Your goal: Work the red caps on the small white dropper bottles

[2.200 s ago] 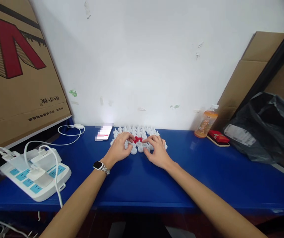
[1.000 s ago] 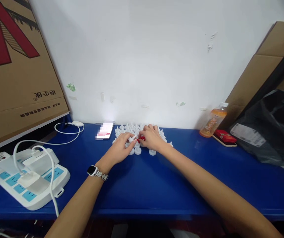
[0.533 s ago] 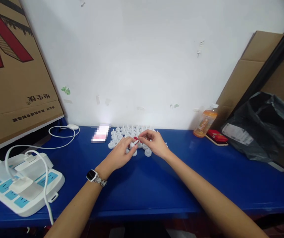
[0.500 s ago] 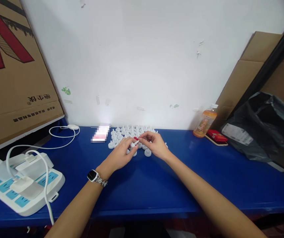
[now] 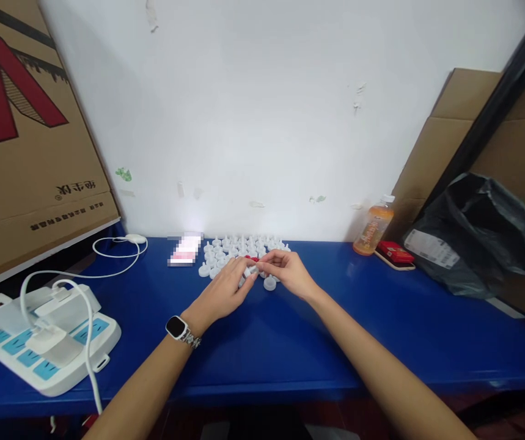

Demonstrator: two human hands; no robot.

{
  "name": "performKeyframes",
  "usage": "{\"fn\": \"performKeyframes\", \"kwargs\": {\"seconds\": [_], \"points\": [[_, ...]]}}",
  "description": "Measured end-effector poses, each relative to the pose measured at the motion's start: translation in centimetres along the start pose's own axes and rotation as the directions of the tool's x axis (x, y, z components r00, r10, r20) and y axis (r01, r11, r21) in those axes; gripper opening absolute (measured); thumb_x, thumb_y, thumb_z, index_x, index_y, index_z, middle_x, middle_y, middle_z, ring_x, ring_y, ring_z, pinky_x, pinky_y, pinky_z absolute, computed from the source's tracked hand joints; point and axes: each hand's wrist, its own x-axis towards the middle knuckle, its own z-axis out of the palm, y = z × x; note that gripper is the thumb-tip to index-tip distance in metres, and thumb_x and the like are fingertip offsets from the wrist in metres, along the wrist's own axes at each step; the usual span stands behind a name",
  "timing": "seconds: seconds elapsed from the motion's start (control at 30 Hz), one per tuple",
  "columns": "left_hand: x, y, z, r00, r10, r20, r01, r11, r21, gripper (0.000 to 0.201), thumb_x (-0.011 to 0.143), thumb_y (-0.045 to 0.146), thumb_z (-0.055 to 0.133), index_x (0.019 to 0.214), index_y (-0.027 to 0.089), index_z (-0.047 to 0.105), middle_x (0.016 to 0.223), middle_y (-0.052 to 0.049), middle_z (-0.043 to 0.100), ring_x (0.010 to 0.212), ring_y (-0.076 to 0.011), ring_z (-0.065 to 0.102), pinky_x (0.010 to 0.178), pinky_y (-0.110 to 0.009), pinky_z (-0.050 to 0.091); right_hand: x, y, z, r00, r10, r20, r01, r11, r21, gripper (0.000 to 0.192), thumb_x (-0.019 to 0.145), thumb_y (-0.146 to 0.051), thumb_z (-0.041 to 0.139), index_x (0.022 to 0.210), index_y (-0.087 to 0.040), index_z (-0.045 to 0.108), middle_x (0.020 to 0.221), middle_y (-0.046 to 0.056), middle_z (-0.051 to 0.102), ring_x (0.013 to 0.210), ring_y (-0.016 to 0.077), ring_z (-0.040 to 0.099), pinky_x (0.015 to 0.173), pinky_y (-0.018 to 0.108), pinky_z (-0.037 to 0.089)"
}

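Note:
Several small white plastic caps (image 5: 225,249) lie in a cluster on the blue table (image 5: 262,342) near the wall. My left hand (image 5: 223,292), with a watch on its wrist, pinches one white cap (image 5: 247,272) just above the table. My right hand (image 5: 287,274) meets it from the right, its fingertips closed on a small red piece (image 5: 253,260) held against that cap. A loose white cap (image 5: 270,283) lies just under my right hand.
A white power strip (image 5: 42,342) with plugs and cables sits front left. A phone (image 5: 184,250) lies left of the caps. An orange drink bottle (image 5: 373,225), a red box (image 5: 394,252) and a black plastic bag (image 5: 477,235) stand right. Cardboard leans at both sides.
My hands lifted off the cluster and came together toward me, the left taking up a white cap and the right a red piece. The view shifted slightly.

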Motion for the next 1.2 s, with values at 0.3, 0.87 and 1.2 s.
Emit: {"fn": "performKeyframes", "kwargs": {"seconds": [0.3,0.87,1.2], "points": [[-0.2,0.6,0.4,0.997,0.061,-0.053,-0.06,0.998,0.011,0.04,0.102,0.039,0.034,0.137,0.022,0.038,0.122,-0.012,0.056,0.113,-0.0245,0.056,0.099,-0.044,0.046,-0.1,-0.2,0.2,0.998,0.019,-0.065,-0.014,0.998,0.069,0.032,0.064,-0.046,0.083,0.074,-0.017,0.074,0.062,0.001,0.066,0.057,0.012,0.055,0.057,0.026,0.044],[0.3,0.2,1.3,0.994,0.073,-0.084,-0.067,0.996,0.066,0.037,0.102,0.038,0.036,0.135,0.021,0.041,0.114,-0.011,0.057,0.106,-0.0254,0.056,0.092,-0.044,0.05,0.1,0.8,1.7,0.986,-0.03,-0.166,0.05,0.992,0.118,0.033,0.067,-0.05,0.08,0.075,-0.019,0.07,0.066,0.001,0.065,0.056,0.0119,0.055,0.056,0.026,0.045],[1.0,0.4,2.3,0.982,0.076,-0.175,-0.067,0.996,0.058,0.052,0.102,0.034,0.033,0.151,0.022,0.022,0.129,-0.016,0.052,0.122,-0.0292,0.049,0.103,-0.053,0.045,-0.3,1.0,4.1,0.895,-0.192,-0.403,0.209,0.978,-0.002,0.034,0.077,-0.05,0.073,0.067,-0.021,0.058,0.066,0.001,0.062,0.061,0.0143,0.056,0.062,0.029,0.049]]}}
